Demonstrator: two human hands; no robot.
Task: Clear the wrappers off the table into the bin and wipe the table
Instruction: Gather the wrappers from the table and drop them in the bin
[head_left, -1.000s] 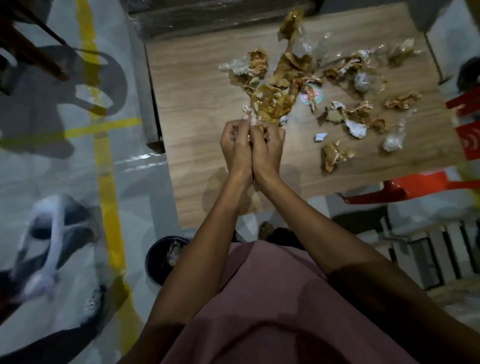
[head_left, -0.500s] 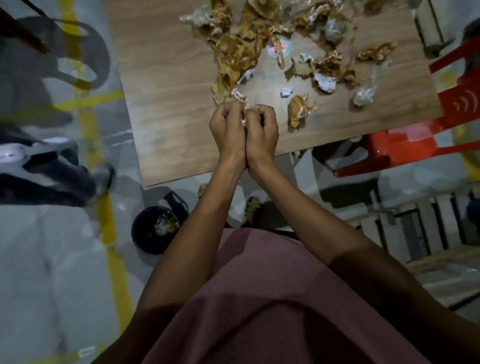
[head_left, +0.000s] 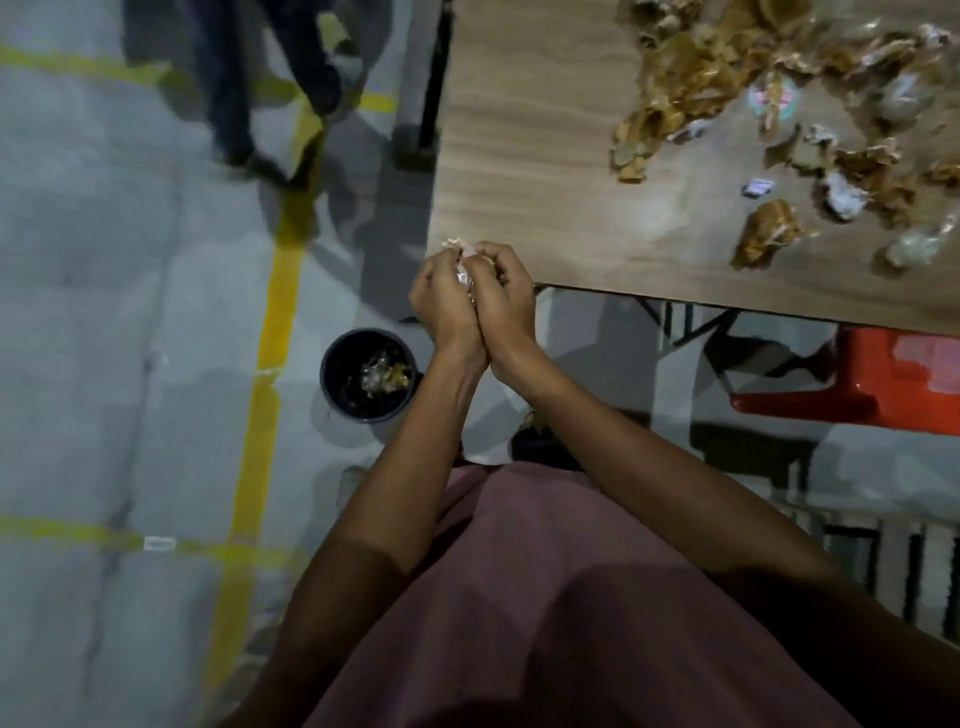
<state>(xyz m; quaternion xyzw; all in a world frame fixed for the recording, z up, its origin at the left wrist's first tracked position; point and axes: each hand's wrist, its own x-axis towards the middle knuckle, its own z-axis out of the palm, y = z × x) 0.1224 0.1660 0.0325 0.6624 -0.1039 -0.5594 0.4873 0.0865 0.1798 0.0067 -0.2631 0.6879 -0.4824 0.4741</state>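
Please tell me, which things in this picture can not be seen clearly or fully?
- Wrapper bundle, head view: the left hand and right hand curl round it; only crumpled bits show, its amount unclear.
- Wrappers on the table: the pile is cut off by the top and right edges.
- Bin: dark inside; some wrappers show, how full is unclear.
- Standing legs, top left: blurred, cut by the top edge.

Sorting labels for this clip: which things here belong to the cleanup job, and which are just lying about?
Job:
- crumpled wrappers gripped between left hand and right hand
- loose wrappers on the wooden table
- black bin, some wrappers already inside

Lying about:
- red plastic stool
- yellow floor tape
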